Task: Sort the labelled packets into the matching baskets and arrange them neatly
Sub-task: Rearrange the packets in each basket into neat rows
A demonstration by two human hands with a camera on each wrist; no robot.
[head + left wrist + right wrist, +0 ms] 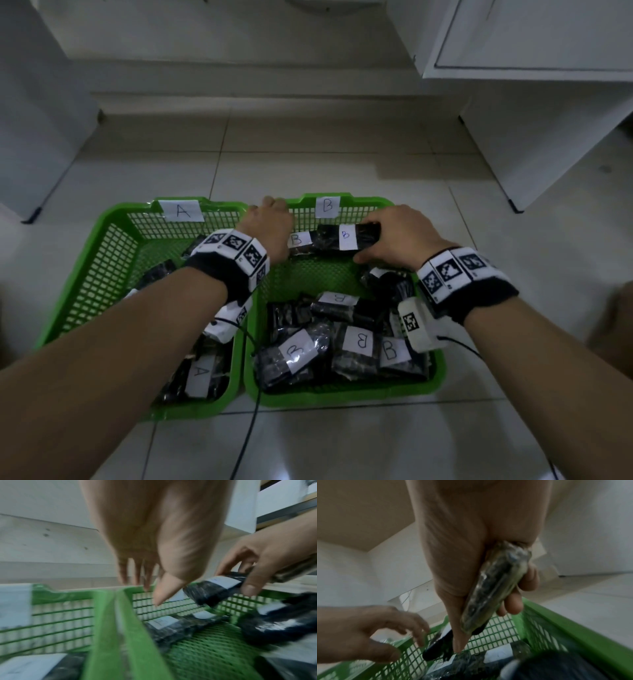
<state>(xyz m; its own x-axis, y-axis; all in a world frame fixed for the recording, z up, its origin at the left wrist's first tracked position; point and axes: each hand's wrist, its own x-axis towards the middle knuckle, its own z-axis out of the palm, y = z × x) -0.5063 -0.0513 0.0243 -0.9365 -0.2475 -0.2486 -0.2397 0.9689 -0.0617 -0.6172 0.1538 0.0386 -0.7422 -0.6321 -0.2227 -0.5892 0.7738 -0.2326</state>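
Two green mesh baskets stand side by side on the floor: basket A (113, 212) on the left and basket B (440, 370) on the right, each with a paper letter on its far wall. My right hand (387, 240) grips a dark packet labelled B (346, 236) by its right end, thumb in front and fingers behind, above the far part of basket B. The wrist views show the same packet (214, 589) (494, 588). My left hand (270, 212) hangs with straight fingers (145, 582) at basket B's far left corner and holds nothing. A second B packet (298, 240) lies against the far wall.
Several B packets (358, 342) are heaped at the near end of basket B. Dark packets, one labelled A (198, 373), lie in basket A. A black cable (253, 411) runs over the tiled floor. White cabinets (513, 102) stand at the back right, white furniture (34, 120) at the left.
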